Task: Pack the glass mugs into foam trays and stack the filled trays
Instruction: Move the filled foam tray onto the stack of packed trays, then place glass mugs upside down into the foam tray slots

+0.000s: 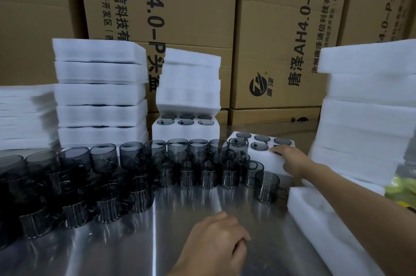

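Right hand [292, 159] pressed straight fingers on the foam tray [263, 160] near the right edge of the table [180, 208]; left hand [216, 242] rested loosely curled, empty.

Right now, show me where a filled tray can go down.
Bare steel table lies front-centre, bordered by the smoky glass mugs on the left, the white foam tray on the right and the left hand in front. Left side and back are crowded with mugs and white foam stacks.
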Demonstrator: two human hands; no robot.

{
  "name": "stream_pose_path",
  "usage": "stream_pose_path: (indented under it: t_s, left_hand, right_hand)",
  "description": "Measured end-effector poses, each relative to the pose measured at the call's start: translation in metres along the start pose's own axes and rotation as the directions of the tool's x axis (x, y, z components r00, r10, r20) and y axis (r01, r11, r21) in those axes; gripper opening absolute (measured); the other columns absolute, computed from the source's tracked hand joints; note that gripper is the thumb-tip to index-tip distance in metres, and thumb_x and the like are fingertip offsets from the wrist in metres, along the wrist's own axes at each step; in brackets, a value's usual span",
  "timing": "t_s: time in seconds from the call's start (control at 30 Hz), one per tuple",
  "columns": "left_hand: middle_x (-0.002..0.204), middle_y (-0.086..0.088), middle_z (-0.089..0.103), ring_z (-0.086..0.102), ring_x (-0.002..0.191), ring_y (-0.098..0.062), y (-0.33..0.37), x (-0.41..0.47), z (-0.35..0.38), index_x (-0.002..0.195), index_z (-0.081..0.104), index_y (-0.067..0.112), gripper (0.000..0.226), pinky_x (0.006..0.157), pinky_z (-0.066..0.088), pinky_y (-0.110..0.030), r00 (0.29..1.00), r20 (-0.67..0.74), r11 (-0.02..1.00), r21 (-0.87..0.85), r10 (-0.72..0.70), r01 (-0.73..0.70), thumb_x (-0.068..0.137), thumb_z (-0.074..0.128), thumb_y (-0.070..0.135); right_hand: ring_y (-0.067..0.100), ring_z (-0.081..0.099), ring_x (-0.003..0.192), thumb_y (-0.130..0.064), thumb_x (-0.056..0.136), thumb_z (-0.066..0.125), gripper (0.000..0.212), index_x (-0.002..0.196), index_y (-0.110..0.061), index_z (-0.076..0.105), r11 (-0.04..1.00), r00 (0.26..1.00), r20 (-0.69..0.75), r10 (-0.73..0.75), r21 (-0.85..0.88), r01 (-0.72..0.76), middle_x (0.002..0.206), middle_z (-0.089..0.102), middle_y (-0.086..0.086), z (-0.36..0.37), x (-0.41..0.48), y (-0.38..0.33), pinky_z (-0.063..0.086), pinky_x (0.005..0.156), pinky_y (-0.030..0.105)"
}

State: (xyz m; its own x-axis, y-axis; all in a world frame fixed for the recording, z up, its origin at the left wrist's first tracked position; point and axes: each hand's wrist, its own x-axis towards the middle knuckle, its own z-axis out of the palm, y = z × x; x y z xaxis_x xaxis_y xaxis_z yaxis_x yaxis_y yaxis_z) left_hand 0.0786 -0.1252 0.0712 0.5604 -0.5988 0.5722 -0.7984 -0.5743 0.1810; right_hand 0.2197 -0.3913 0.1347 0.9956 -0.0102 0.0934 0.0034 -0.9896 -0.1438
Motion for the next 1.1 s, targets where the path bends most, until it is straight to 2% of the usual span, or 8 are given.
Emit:
stream_pose_path:
  t_s: [0.27,0.4,0.5,0.6,0.8,0.9,1.0,1.1]
  left_hand:
    - [0.084,0.013,0.068,0.055,0.081,-0.004,-0.008,0.0,0.008,0.087,0.073,0.026,0.025,0.065,0.04,-0.014,0.995,0.018,0.994,-0.043,-0.098,0.099,0.081,0.048,0.026]
    - [0.07,0.018,0.064,0.054,0.067,0.0,-0.004,0.0,0.003,0.074,0.07,0.029,0.016,0.055,0.041,-0.012,0.997,0.0,0.997,-0.013,-0.078,0.078,0.074,0.055,0.024]
    - [0.067,0.018,0.063,0.055,0.065,-0.002,-0.001,-0.004,0.0,0.071,0.069,0.028,0.011,0.053,0.042,-0.013,0.997,-0.033,0.997,-0.017,-0.073,0.072,0.069,0.064,0.018]
    - [0.067,0.019,0.063,0.053,0.066,0.001,0.004,-0.016,-0.006,0.071,0.07,0.029,0.013,0.053,0.046,-0.015,0.993,-0.066,0.995,-0.043,-0.097,0.094,0.069,0.063,0.018]
    - [0.069,0.021,0.061,0.052,0.067,0.005,0.011,-0.055,-0.031,0.074,0.071,0.029,0.023,0.063,0.045,-0.019,0.971,-0.181,0.981,-0.144,-0.154,0.129,0.076,0.048,0.029]
    - [0.067,0.02,0.061,0.05,0.068,0.003,0.007,-0.07,-0.047,0.073,0.072,0.024,0.025,0.061,0.042,-0.015,0.959,-0.231,0.983,-0.117,-0.162,0.138,0.076,0.047,0.028]
    - [0.067,0.019,0.061,0.05,0.071,0.002,0.001,-0.083,-0.061,0.073,0.073,0.022,0.029,0.063,0.041,-0.014,0.94,-0.277,0.98,-0.088,-0.198,0.18,0.075,0.045,0.03]
    - [0.068,0.024,0.06,0.052,0.075,0.004,-0.008,-0.092,-0.074,0.074,0.072,0.024,0.024,0.064,0.043,-0.016,0.914,-0.307,0.965,-0.083,-0.264,0.25,0.078,0.049,0.029]
  right_hand:
    - [0.031,0.039,0.131,0.007,0.088,0.039,0.06,0.144,-0.014,0.037,0.981,0.999,-0.024,0.045,-0.19,-0.049,0.149,0.031,0.013,-0.01,-0.006,-0.017,0.039,0.104,0.036]
    - [0.026,0.056,0.092,-0.009,0.089,0.042,0.034,0.12,-0.014,0.055,0.954,0.989,-0.117,0.089,-0.277,-0.118,0.112,0.057,0.007,-0.047,-0.043,-0.042,0.043,0.068,0.031]
    - [0.021,0.049,0.085,-0.03,0.094,0.041,0.029,0.118,-0.021,0.055,0.861,0.987,-0.045,0.157,-0.482,-0.16,0.086,0.05,-0.002,-0.065,-0.104,-0.058,0.037,0.067,0.029]
    - [0.021,0.058,0.103,-0.047,0.093,0.041,0.039,0.116,-0.022,0.059,0.76,0.973,0.098,0.209,-0.643,-0.098,0.111,0.059,-0.002,-0.058,-0.169,-0.067,0.041,0.072,0.031]
    - [0.021,0.051,0.121,-0.021,0.096,0.047,0.029,0.124,-0.016,0.053,0.772,0.951,0.177,0.255,-0.63,-0.09,0.13,0.054,0.001,-0.032,-0.227,-0.076,0.043,0.088,0.028]
    - [0.021,0.049,0.124,-0.011,0.097,0.044,0.015,0.081,-0.014,0.045,0.823,0.968,0.161,0.19,-0.564,-0.067,0.132,0.051,0.003,-0.026,-0.246,-0.082,0.04,0.085,0.026]
    - [0.02,0.055,0.113,-0.013,0.096,0.046,0.002,0.095,-0.012,0.045,0.845,0.982,0.07,0.178,-0.523,-0.116,0.114,0.053,0.001,-0.025,-0.266,-0.097,0.033,0.068,0.024]
    - [0.017,0.053,0.08,-0.017,0.093,0.049,0.021,0.112,-0.021,0.04,0.821,0.999,-0.024,0.023,-0.569,-0.033,0.077,0.028,0.001,-0.019,-0.281,-0.11,0.021,0.047,0.024]
